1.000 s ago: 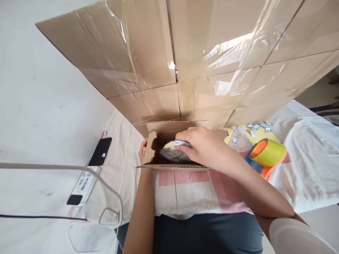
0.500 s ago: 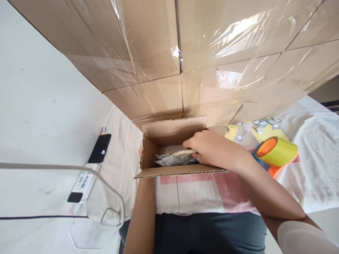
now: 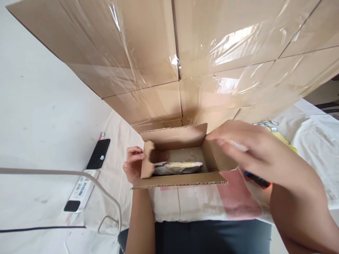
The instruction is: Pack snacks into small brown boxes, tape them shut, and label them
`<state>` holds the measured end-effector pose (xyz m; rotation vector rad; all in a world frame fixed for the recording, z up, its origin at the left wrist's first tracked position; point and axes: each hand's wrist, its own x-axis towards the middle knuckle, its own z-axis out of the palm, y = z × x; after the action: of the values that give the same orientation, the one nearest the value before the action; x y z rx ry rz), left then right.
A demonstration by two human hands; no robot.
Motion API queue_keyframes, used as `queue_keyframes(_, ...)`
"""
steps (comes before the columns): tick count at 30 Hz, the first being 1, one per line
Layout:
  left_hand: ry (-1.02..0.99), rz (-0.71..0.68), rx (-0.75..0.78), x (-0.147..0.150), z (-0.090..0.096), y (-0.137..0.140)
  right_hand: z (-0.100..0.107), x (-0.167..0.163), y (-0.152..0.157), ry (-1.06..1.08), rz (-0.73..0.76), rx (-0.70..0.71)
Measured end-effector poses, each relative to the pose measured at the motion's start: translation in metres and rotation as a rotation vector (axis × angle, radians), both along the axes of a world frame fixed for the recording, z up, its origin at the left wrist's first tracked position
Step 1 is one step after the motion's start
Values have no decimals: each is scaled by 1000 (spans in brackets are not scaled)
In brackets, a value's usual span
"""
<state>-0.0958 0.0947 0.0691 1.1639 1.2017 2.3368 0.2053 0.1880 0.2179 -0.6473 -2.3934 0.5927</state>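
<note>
A small open cardboard box (image 3: 177,180) sits in front of me. A flat, clear-wrapped packet with white and pale yellow parts (image 3: 182,165) lies inside, along the near wall. My left hand (image 3: 134,164) is at the box's left end, its curled fingers on the short left flap (image 3: 147,160), which stands up and is slightly blurred. My right hand (image 3: 251,151) is over the box's right flap (image 3: 221,155), out of the box. Motion smears its fingers, so whether they hold anything is unclear.
Large taped cardboard (image 3: 148,63) rises behind the box. A black phone (image 3: 99,154) and a white power strip (image 3: 82,190) lie on the left, near a grey cable (image 3: 106,190). Tape rolls (image 3: 258,179) are mostly hidden beneath my right arm. A pale cloth (image 3: 169,204) covers the surface.
My right hand has let go of the packet and moved out of the box to the right. My left hand has come into view at the left flap, which has swung upright.
</note>
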Motion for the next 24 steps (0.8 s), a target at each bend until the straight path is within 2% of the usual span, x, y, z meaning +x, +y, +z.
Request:
queue_keyframes(2,45,-102,4,-1,-1,-2,-31,9,4,412,-197,15)
queue_keyframes(3,57,-147,-12,-1,-2,-3,-51,10,5,560,-332,-27)
queue_keyframes(4,68,-162,-18,-2,-4,-3,-70,7,5,651,-382,-56)
queue_keyframes(5,84,-159,-23,-3,-6,-3,-88,3,3,671,-360,-54)
queue_keyframes(6,104,-149,-32,-5,-7,-2,-102,-2,2,597,-284,-57)
queue_keyframes(8,144,-128,-51,-8,-10,0,-118,-11,-2,430,-78,-23)
queue_keyframes(11,208,-129,-8,-15,-12,3,-120,-19,-3,333,88,5)
queue_keyframes(15,473,-91,108,-28,-8,-1,-115,-18,0,383,45,-33)
queue_keyframes(17,553,-58,110,-31,-3,-10,-116,-17,1,385,28,-62)
queue_keyframes(20,519,-28,7,-27,3,-22,-120,-17,1,401,55,-164)
queue_keyframes(24,280,-40,-158,-9,6,-21,-130,-16,0,456,26,-435)
